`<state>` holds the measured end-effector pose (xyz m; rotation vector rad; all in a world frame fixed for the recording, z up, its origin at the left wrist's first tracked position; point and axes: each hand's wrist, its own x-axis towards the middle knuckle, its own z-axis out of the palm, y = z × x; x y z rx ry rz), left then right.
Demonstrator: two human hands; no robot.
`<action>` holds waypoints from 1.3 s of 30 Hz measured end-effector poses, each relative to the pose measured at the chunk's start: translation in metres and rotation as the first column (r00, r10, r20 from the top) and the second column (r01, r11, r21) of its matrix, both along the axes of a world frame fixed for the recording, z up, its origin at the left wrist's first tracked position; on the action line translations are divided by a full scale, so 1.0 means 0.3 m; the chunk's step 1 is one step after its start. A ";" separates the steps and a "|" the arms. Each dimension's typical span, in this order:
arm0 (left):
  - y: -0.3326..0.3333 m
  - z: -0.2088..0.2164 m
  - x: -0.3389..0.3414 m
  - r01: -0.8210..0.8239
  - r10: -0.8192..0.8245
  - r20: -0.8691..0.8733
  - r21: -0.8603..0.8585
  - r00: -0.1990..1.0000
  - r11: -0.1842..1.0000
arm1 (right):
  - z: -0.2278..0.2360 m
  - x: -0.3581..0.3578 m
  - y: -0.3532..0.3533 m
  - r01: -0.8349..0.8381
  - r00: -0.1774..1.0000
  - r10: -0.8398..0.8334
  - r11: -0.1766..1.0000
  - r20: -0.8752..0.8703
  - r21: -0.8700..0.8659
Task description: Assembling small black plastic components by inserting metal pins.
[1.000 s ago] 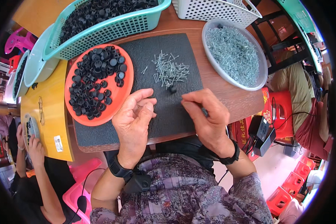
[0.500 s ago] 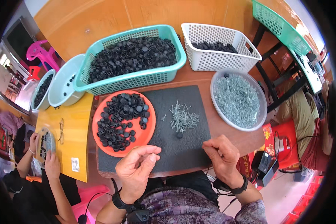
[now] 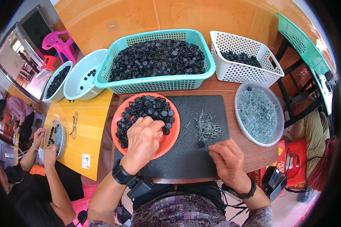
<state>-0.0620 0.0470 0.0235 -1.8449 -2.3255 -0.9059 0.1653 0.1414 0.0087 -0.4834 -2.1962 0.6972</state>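
Observation:
My left hand (image 3: 143,140) reaches down into the orange-red bowl (image 3: 170,146), curled over a heap of small black plastic caps (image 3: 149,108). Its fingertips are partly hidden behind the knuckles, and whatever they grip cannot be made out. Over the right front of the dark mat (image 3: 178,166), my right hand (image 3: 229,160) is closed, thumb pressed to bent fingers; anything inside is hidden. Just beyond that hand, one loose black cap (image 3: 201,144) lies beside a small pile of silvery screws (image 3: 208,128). A single screw (image 3: 187,125) lies apart, nearer the bowl.
A round tub of screws (image 3: 259,117) stands right of the mat. Behind are a teal basket of black parts (image 3: 155,86) and a white basket (image 3: 250,75). Pale blue basins (image 3: 74,85) stand left. Another person's hands (image 3: 45,145) work at a small container beside the yellow table (image 3: 91,143).
My left hand has moved forward and left, from the bowl's near edge into the caps. My right hand stays closed near the loose cap. The whole view has shifted slightly.

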 end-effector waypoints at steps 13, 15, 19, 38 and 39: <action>0.059 -0.055 -0.013 0.067 -0.089 -0.229 -0.102 0.969 0.993 | -0.013 0.028 0.019 0.008 1.000 -0.008 1.000 0.008 -0.012; 0.061 -0.059 -0.011 0.075 -0.093 -0.221 -0.088 0.971 0.993 | -0.019 0.030 0.019 0.005 1.000 -0.005 1.000 0.007 -0.004; 0.064 -0.052 -0.023 0.085 -0.092 -0.197 -0.043 0.976 0.995 | -0.016 0.006 0.028 0.003 1.000 -0.003 1.000 0.013 0.008; -0.088 0.024 0.188 0.067 -0.101 0.993 0.097 0.054 0.993 | 0.060 -0.076 -0.061 -0.155 0.968 0.121 0.977 -0.221 -0.145; -0.086 0.017 0.198 0.059 -0.107 0.994 0.106 0.003 0.993 | 0.054 -0.075 -0.064 -0.145 0.970 0.116 0.982 -0.214 -0.124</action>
